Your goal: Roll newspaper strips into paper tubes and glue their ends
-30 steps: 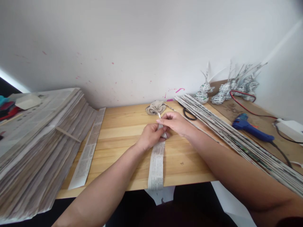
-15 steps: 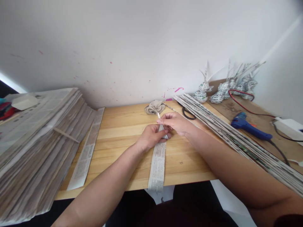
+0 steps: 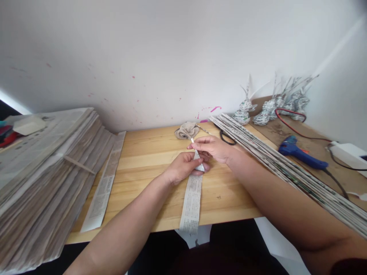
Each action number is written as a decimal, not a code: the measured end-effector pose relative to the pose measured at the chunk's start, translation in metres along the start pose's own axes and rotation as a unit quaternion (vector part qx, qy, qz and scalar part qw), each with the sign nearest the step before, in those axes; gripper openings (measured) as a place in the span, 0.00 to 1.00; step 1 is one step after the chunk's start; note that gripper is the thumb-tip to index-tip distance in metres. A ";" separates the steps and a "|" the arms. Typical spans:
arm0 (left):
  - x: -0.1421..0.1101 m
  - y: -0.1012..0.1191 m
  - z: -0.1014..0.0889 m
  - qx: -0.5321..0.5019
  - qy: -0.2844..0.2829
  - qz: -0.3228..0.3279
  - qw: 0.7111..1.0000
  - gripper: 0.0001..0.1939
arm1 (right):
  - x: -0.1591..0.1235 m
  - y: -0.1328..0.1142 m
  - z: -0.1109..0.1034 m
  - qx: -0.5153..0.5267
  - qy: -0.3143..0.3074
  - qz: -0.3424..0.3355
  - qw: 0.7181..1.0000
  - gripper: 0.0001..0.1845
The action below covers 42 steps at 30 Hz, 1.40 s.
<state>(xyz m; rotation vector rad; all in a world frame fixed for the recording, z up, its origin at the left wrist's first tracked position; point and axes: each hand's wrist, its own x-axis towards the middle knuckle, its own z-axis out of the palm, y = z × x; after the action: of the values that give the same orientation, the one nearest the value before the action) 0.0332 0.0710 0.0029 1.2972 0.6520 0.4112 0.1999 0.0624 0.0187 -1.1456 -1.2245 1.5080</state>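
Note:
A long newspaper strip (image 3: 191, 202) runs from my hands down to the table's front edge and a little over it. At its upper end the paper is folded to a point and rolled into a thin white tube. My left hand (image 3: 185, 166) is closed on the folded part, thumb on top. My right hand (image 3: 210, 148) pinches the rolled tip between thumb and fingers, just above the left one. The tip sticks out beyond the fingers toward a crumpled beige cloth (image 3: 187, 130). Some fingers of both hands are hidden behind the paper.
At left stands a tall newspaper stack (image 3: 65, 179) beside a loose strip (image 3: 104, 183). Several rolled paper sticks (image 3: 266, 164) lie along the right, partly covering black-handled scissors (image 3: 228, 138). A blue glue gun (image 3: 302, 152) and woven paper figures (image 3: 243, 111) are farther right.
The left thumb has shifted slightly, and more of the folded triangle of paper shows. Both hands keep their grip at nearly the same place. The view has moved slightly.

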 end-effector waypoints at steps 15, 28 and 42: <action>0.003 -0.005 0.002 -0.003 -0.002 0.007 1.000 0.19 | 0.006 0.005 0.003 0.107 0.078 0.005 0.991 0.21; 0.000 -0.001 0.005 0.009 -0.010 0.011 1.000 0.20 | 0.006 0.001 0.001 0.110 0.078 0.000 0.991 0.21; 0.001 -0.004 0.006 0.034 -0.007 0.030 0.999 0.18 | 0.007 0.001 0.004 0.052 0.134 -0.027 0.989 0.23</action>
<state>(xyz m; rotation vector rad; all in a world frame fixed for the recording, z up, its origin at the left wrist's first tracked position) 0.0379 0.0661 -0.0001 1.3852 0.6200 0.4325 0.1948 0.0682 0.0170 -1.1922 -0.9762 1.3121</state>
